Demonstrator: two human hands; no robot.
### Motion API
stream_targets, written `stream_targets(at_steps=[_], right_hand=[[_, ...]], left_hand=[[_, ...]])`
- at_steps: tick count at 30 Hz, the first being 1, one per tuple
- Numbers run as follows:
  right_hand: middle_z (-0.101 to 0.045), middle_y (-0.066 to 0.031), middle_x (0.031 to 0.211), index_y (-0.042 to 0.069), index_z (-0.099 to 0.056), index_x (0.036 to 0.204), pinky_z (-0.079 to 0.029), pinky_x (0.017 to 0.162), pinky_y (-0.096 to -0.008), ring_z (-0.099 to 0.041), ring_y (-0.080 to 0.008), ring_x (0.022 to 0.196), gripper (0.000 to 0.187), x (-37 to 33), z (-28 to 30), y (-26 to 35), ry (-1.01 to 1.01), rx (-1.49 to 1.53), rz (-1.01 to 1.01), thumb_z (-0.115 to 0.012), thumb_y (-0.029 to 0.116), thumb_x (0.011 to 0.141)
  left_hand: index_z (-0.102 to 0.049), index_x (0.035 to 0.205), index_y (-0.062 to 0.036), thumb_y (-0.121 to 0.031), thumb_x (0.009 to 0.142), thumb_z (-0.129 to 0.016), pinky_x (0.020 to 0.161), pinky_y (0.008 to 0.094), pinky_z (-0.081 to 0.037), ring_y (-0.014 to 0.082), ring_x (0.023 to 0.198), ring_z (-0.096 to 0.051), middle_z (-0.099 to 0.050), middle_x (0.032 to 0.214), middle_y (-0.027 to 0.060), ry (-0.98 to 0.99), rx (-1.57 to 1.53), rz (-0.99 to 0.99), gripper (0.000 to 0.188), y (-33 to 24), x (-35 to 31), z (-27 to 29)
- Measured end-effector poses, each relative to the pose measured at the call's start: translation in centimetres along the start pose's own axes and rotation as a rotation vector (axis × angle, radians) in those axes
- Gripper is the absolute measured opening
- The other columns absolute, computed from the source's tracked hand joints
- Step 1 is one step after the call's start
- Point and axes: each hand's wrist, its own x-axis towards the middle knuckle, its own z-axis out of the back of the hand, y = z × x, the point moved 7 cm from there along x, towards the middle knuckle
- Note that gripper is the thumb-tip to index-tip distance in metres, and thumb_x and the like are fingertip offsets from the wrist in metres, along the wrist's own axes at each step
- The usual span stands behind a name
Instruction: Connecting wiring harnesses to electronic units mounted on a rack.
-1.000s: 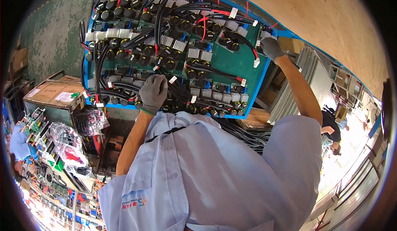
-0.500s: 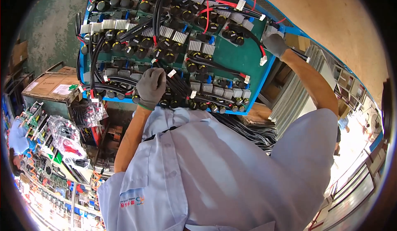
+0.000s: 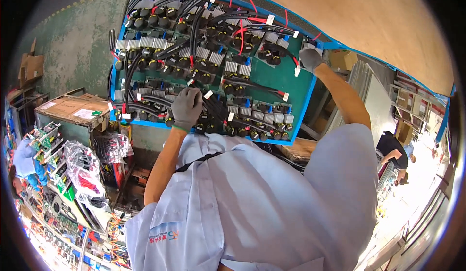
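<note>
Rows of circuit boards with black capacitors, silvery heat sinks and black-and-red cables lie on a green-surfaced, blue-edged rack shelf. My left hand, in a grey glove, is over the near boards, beside a bundle of black cables with white connectors. Its fingers are curled together, and whatever they hold is hidden. At the far right corner of the shelf my gloved right hand has its fingers closed at the near end of a circuit board with a heat sink. A cable's white connector hangs close by.
A wooden panel slopes over the far right. Cartons and plastic-bagged parts stand at left. Grey sheets lean beyond the shelf's right edge. A person in a dark top is at right, another in blue at far left.
The view has shifted, so more of the shelf's far edge shows. Both hands stay at about the same spots over the boards. A person in a dark top now shows more fully at right.
</note>
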Motion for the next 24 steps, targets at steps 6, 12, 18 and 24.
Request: stream_targets(at_steps=[6,12,18,24], right_hand=[[-0.069,-0.0199,0.082,0.0,-0.072,0.087,-0.055,0.066,-0.0491,-0.069,-0.0361,0.078,0.02,-2.3,1.1,8.1,0.055,0.194,0.005,-0.064,0.016,0.076],[-0.071,-0.0213,0.092,0.003,-0.073,0.091,-0.055,0.072,-0.0491,-0.07,-0.037,0.087,0.024,-5.8,4.7,19.3,0.353,0.235,0.031,-0.062,0.023,0.084],[-0.065,-0.0203,0.115,0.003,-0.066,0.114,-0.053,0.089,-0.0475,-0.065,-0.0365,0.105,0.048,-5.3,10.2,12.1,0.089,0.653,-0.475,-0.065,0.043,0.087],[-0.043,-0.018,0.143,0.012,-0.037,0.146,-0.05,0.097,-0.0539,-0.055,-0.0443,0.117,0.084,-4.2,10.1,12.9,0.058,0.533,-0.697,-0.076,0.043,0.078]], left_hand=[[-0.063,0.096,-0.0128,-0.016,0.085,-0.067,0.065,0.0443,-0.053,0.0317,0.08,-0.066,-0.065,0.088,0.0085,-0.001,-0.023,0.016,0.012,-0.1,0.1,0.5],[-0.065,0.095,-0.0118,-0.018,0.085,-0.068,0.067,0.0438,-0.053,0.0329,0.081,-0.065,-0.066,0.09,0.0095,0.006,-0.019,0.03,0.012,0.3,-0.1,0.5],[-0.064,0.092,-0.0138,-0.019,0.086,-0.065,0.065,0.0447,-0.052,0.0308,0.082,-0.066,-0.066,0.089,0.0077,-0.008,-0.028,0.03,0.008,-0.1,-0.2,0.6],[-0.064,0.092,-0.0133,-0.019,0.087,-0.065,0.068,0.0456,-0.053,0.0322,0.084,-0.065,-0.065,0.088,0.0088,0.034,-0.015,0.036,0.008,0.1,-0.3,0.2]])
